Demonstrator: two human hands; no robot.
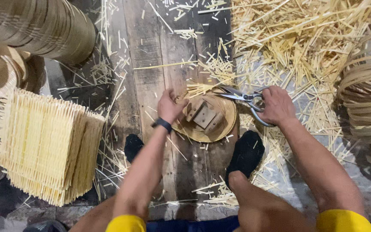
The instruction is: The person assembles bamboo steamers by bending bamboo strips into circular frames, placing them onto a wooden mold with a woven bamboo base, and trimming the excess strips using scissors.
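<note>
A round bamboo tray (226,124) lies on the dark wooden floor between my feet, with wooden blocks (204,115) resting on top of it. My left hand (169,105), a dark band on its wrist, grips the tray's left rim. My right hand (276,104) holds large metal shears (241,97) by their handles, the blades pointing left over the tray's upper right edge. Short cut bamboo strips (200,88) lie just above the tray.
A stack of woven bamboo mats (48,144) stands at left. Rolled bamboo bands (44,25) lie top left, bamboo hoops (366,86) at right. A big heap of bamboo slivers (297,38) covers the upper right. My dark-socked feet (245,152) flank the tray.
</note>
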